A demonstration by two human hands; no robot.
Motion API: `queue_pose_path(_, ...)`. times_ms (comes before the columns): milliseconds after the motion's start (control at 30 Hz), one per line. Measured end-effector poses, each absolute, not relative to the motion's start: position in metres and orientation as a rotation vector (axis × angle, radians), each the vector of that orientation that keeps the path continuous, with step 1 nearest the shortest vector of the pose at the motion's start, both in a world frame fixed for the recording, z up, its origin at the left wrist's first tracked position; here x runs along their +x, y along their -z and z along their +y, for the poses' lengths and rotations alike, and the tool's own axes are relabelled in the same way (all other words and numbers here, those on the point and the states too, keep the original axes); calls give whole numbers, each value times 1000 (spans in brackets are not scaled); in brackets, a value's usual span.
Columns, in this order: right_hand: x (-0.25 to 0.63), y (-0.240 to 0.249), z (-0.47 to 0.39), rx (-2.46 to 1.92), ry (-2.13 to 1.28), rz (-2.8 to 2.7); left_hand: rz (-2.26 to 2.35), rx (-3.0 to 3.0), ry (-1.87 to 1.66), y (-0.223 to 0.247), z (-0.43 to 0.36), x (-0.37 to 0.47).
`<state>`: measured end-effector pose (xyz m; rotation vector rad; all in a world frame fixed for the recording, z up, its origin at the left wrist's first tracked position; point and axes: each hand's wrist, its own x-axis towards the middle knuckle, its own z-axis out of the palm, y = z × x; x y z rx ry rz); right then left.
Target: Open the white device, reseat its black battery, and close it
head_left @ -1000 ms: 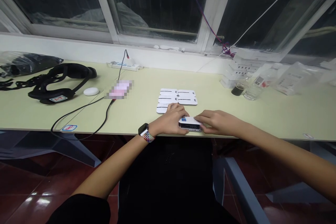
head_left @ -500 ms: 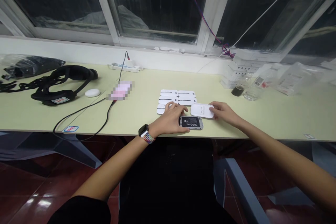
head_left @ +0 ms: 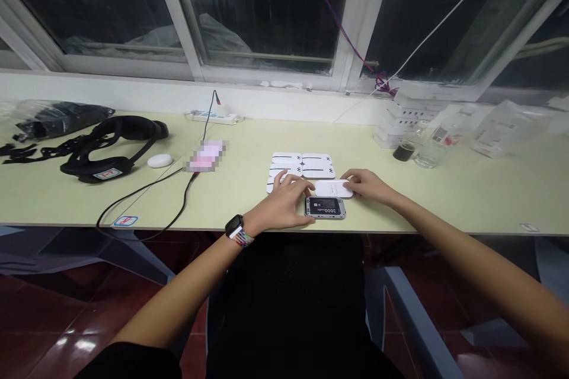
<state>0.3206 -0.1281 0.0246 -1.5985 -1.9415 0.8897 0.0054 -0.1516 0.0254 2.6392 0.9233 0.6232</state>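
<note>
My right hand [head_left: 367, 185] pinches the right end of a white back cover [head_left: 331, 189], which lies flat or is held just above the table; I cannot tell which. Just in front of it is a pocket Wi-Fi-like device [head_left: 325, 208], with a black battery marked 3000mAh showing. My left hand [head_left: 287, 201] is around the device's left end, thumb by the near edge, fingers spread and fingertips close to the cover's left end. Behind, several white devices [head_left: 317, 166] with black lines lie in rows, the nearest partly hidden by my left fingers.
On the left are a black headset [head_left: 111, 148], a white oval object [head_left: 160, 160], a pixelated pink item [head_left: 207, 156] and black cables. A power strip [head_left: 216, 117] sits by the wall. White baskets [head_left: 400, 121], a cup of dark liquid [head_left: 403, 151] and a clear bottle [head_left: 429, 154] stand right.
My right hand has brought the white cover left and lower, lining it up behind the device. My left hand has shifted slightly left, uncovering more of the device's left end.
</note>
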Motion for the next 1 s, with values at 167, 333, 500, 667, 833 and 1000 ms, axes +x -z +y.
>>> queue_pose_path(167,324,-24,-133,-1590,-645,-1980,923,2617,-662,-21,-154,4)
queue_pose_path(333,306,-36,-151,-1343,-594,-2043,919,2624,-692,-19,-154,5)
queue_pose_path(500,268,-47,-166,-964,-603,-2560,907,2600,-707,-18,-155,4)
queue_pose_path(667,245,-46,-158,-863,-425,-2713,921,2583,-690,-17,-154,3)
queue_pose_path(833,239,-47,-151,-790,-338,-2790,940,2570,-690,-17,-155,4)
queue_pose_path(1000,232,-52,-146,-723,-268,-2887,942,2579,-695,-17,-155,5)
